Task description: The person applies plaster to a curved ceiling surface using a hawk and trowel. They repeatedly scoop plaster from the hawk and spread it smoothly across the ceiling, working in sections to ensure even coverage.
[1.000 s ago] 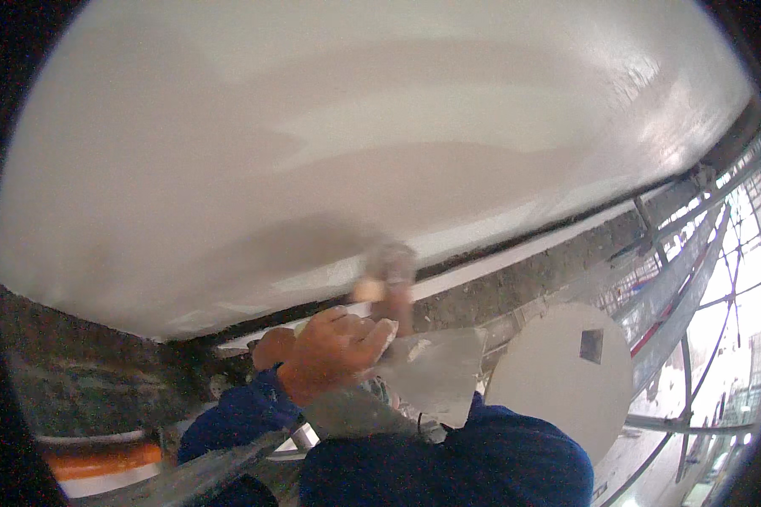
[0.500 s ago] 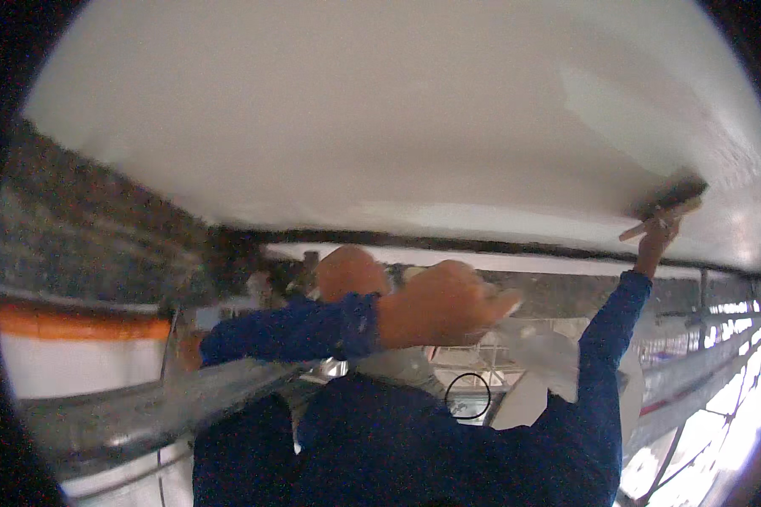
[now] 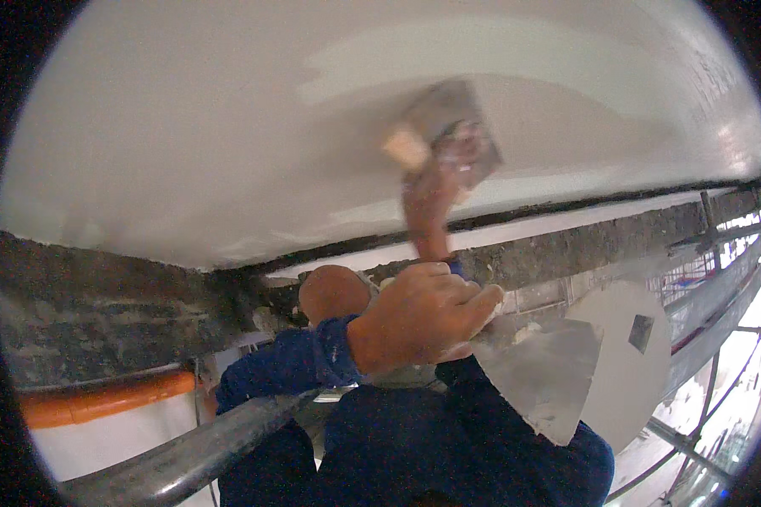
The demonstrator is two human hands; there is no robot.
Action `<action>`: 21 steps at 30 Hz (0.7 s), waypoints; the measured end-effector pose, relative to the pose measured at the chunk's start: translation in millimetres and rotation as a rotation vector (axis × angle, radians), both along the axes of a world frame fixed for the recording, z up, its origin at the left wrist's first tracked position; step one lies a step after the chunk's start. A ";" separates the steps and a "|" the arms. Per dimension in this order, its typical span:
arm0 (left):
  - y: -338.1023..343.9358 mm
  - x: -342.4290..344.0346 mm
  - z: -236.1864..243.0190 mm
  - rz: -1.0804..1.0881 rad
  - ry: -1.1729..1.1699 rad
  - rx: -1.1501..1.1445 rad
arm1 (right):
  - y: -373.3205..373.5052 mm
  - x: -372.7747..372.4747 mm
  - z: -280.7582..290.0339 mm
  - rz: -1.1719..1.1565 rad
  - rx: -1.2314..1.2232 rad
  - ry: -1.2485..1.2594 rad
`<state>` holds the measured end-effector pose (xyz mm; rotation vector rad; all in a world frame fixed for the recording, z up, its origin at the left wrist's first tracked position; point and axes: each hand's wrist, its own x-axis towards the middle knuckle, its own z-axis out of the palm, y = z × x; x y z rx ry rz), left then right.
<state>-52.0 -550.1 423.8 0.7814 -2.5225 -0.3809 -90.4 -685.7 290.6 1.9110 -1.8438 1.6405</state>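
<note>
My right hand (image 3: 435,190) grips a plastering trowel (image 3: 452,106) with a flat rectangular blade and a pale wooden handle. Both are smeared by motion. The blade lies against the smooth off-white plastered surface (image 3: 186,127) overhead, where paler, wet-looking streaks show. Lower down, my left hand (image 3: 423,313) is closed, its thumb pointing right. A broad, plaster-smeared metal scraper (image 3: 545,367) juts out beside it on the right and appears to be held in it; the handle is hidden by the fingers.
A rough, dark concrete band (image 3: 550,245) runs below the plastered surface. A grey metal pipe (image 3: 186,448) crosses the lower left, near an orange tube (image 3: 110,399). Scaffold bars (image 3: 706,397) stand at right, beside a pale rounded board (image 3: 630,363). A rounded brown shape (image 3: 334,291) is unclear.
My right hand has swept the trowel leftward from the far right to the middle of the plastered surface. My left hand stays closed in nearly the same place; the view has tilted.
</note>
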 end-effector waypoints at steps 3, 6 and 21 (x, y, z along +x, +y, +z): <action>0.9 1.4 2.0 0.001 -0.014 -0.104 | 33.5 62.5 1.3 0.036 0.095 0.074; 4.6 3.1 6.4 0.034 -0.067 -0.158 | 66.2 73.5 -6.8 0.236 0.176 0.157; 5.8 -12.0 17.0 0.107 -0.085 0.119 | -37.8 -406.8 0.2 -0.314 -0.057 0.090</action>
